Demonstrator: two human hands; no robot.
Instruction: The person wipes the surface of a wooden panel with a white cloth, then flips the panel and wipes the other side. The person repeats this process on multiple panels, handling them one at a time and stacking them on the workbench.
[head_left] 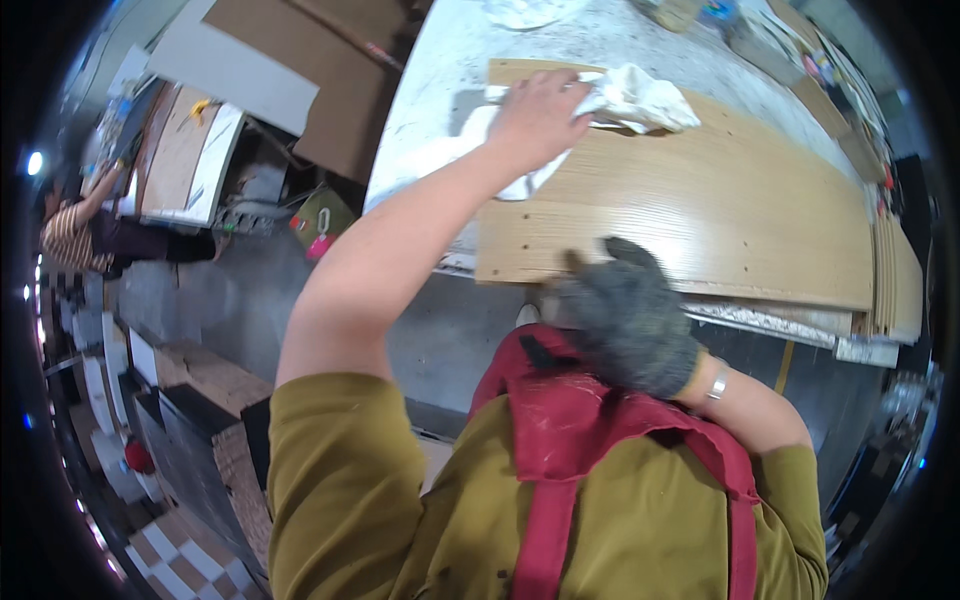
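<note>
A pale wood-grain panel (690,200) with small dark holes lies across the white, stained worktable (430,110). My bare left hand (545,112) reaches to the panel's far left part, its fingers closed over a crumpled white cloth (645,98). More of the white fabric spreads beneath my wrist. In a dark grey glove, my right hand (630,320) is raised in front of my red apron (570,425), near the panel's front edge. Motion smears its fingers, so whether they hold anything is unclear. A small dark piece shows beside it against the apron.
More wood panels (897,280) stand at the table's right end. Boxes and clutter (800,60) line the far right edge. Large cardboard sheets (350,80) are at the far left. Another person (85,225) works at a bench on the left. Dark boards (190,430) stand lower left.
</note>
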